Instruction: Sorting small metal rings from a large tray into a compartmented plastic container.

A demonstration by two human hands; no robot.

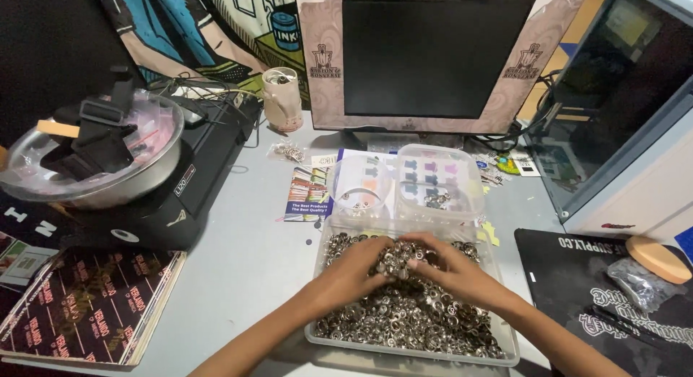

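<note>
Together, both hands dug into the heap of small metal rings (404, 315) filling the clear tray (509, 348), the left hand (355, 263) and right hand (447, 267) meeting fingertip to fingertip at its far end, fingers curled around a clump.

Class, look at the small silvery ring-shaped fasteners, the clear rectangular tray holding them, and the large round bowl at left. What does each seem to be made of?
Small silvery ring-shaped fasteners: probably metal with a polished finish, since they glint brightly.
Clear rectangular tray: likely thin plastic, because its contents show through its walls.
Large round bowl: apparently brushed metal, with a dull grey sheen.
Both hands, left hand and right hand, dig into the fasteners.
</note>
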